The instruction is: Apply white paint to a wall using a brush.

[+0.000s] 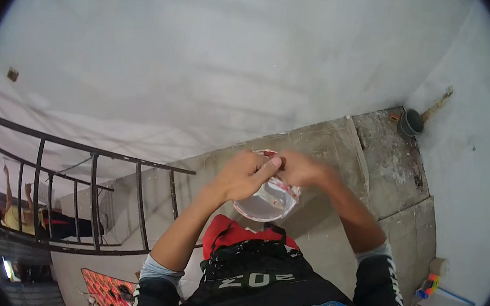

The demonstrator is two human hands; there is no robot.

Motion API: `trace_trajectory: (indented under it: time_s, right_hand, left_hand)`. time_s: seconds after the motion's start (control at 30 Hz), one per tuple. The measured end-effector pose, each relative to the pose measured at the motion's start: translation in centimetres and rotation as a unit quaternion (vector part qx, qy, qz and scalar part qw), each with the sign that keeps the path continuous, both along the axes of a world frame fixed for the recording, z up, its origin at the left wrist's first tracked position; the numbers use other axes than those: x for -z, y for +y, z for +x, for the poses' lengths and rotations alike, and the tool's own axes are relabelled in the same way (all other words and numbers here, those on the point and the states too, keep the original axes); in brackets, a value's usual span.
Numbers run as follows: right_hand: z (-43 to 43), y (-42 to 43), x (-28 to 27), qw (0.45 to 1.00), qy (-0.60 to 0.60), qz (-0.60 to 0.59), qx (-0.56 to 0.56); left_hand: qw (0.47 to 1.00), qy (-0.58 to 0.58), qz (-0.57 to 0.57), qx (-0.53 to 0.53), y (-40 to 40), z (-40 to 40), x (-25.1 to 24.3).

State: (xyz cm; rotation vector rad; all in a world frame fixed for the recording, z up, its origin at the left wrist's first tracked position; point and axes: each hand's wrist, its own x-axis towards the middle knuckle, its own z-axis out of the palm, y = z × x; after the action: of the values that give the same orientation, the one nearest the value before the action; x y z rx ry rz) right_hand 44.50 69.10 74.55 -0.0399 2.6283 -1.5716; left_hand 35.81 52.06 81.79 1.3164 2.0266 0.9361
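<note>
A small round bucket (260,217) with a white and red smeared rim is in front of my body, just above the red cloth at my waist. Pale liquid or coating shows inside it, along with a whitish elongated thing (271,197). My left hand (242,175) is curled over the bucket's left and far side, its thumb pointing right. Close beside it, my right hand (301,168) is blurred at the far right rim, its fingers meeting the left thumb. What the fingers grip is hidden between the hands.
A dark metal ladder-like frame (93,200) extends at left, with a person in a yellow top (18,219) beyond. A pale wall (239,40) rises ahead. A dark bucket (410,122) sits in the far right corner. Tools lie on a red patterned mat (101,288) at lower left.
</note>
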Motion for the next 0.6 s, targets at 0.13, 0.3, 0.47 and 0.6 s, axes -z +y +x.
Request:
trace_trajectory:
  time_s: [0.13,0.3,0.47,0.6]
  right_hand:
    - [-3.1,-4.0,2.4,0.979,-0.002,-0.091,-0.182]
    - [-3.5,-8.6,3.1,0.975,-0.049,-0.004,-0.215]
    - [-3.2,-10.8,3.8,0.969,-0.061,0.016,-0.239]
    - [-2.9,-11.3,4.3,0.967,-0.066,0.022,-0.247]
  left_hand:
    - [0.994,-0.051,0.073,0.064,-2.2,0.6,-0.3]
    - [0.995,-0.005,0.044,0.085,-3.7,0.7,1.7]
    - [0.991,0.033,0.106,0.078,-5.0,0.9,2.7]
    - [0.975,0.124,0.050,0.179,-5.2,0.5,2.2]
